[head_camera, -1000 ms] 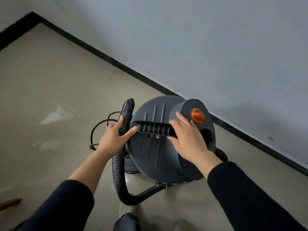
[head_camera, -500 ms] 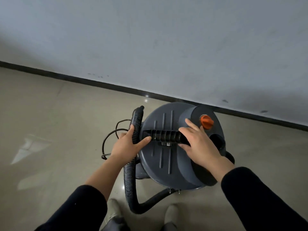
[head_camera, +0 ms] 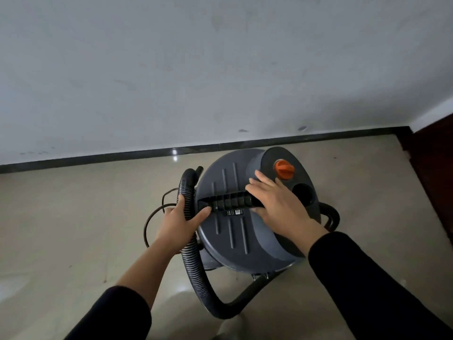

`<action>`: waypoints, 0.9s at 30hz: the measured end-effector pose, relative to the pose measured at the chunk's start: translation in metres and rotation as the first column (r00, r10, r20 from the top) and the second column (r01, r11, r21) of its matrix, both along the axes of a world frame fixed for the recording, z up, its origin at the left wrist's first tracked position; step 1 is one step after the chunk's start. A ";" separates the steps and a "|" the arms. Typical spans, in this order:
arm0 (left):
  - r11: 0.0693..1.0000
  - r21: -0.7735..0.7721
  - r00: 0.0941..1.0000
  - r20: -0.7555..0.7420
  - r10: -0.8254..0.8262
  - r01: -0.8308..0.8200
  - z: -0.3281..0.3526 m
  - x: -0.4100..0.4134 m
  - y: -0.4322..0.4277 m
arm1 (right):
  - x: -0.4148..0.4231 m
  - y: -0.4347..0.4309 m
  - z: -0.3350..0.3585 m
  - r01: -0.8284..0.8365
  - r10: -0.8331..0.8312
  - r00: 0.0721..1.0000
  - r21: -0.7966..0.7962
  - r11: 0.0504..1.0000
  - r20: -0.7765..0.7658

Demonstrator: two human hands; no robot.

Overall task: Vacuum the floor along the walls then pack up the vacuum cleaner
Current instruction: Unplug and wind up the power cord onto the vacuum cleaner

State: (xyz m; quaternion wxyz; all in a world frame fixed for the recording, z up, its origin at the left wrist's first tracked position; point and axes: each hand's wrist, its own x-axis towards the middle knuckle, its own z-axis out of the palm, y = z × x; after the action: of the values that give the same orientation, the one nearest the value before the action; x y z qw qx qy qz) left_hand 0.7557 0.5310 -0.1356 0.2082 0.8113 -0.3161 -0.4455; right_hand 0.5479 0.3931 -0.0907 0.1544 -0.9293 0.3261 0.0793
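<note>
Grey plastic drum vacuum cleaner (head_camera: 235,241) stands on the beige glossy floor (head_camera: 73,217) under both your hands, its round lid marked with raised ribs. Your left hand (head_camera: 179,224) is clenched round the black ribbed hose (head_camera: 193,263), thumb stretched to the near end of the black slotted carry handle (head_camera: 230,201). Your right hand (head_camera: 279,207) lies over that handle's other end, fingers nearly straight, not clenched. Just beyond your right fingertips sits an orange knob (head_camera: 284,169). Below your left grip the hose loops under the drum. Outside your left hand a thin black cord (head_camera: 145,229) coils. Past both hands runs a black skirting board (head_camera: 98,159) below a white wall (head_camera: 220,69).
</note>
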 end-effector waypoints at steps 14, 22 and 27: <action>0.990 0.047 0.991 -0.015 -0.134 0.135 -0.006 -0.191 -0.175 | -0.190 -0.126 0.005 0.372 -0.373 0.910 -0.038 0.927 -0.180; 0.967 0.058 0.969 -0.027 -0.246 0.247 -0.001 -0.296 -0.286 | -0.301 -0.221 0.015 0.464 -0.445 0.870 0.048 0.885 -0.211; 0.951 0.098 0.955 0.015 -0.297 0.294 -0.001 -0.367 -0.343 | -0.371 -0.280 0.015 0.474 -0.452 0.867 0.068 0.878 -0.211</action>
State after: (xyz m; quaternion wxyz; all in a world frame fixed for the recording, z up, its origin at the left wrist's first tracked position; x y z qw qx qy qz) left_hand 0.3889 0.1882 -0.1361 0.0960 0.7704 -0.4155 -0.4741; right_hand 0.1768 0.1135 -0.0759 0.1919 -0.8012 0.5475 0.1465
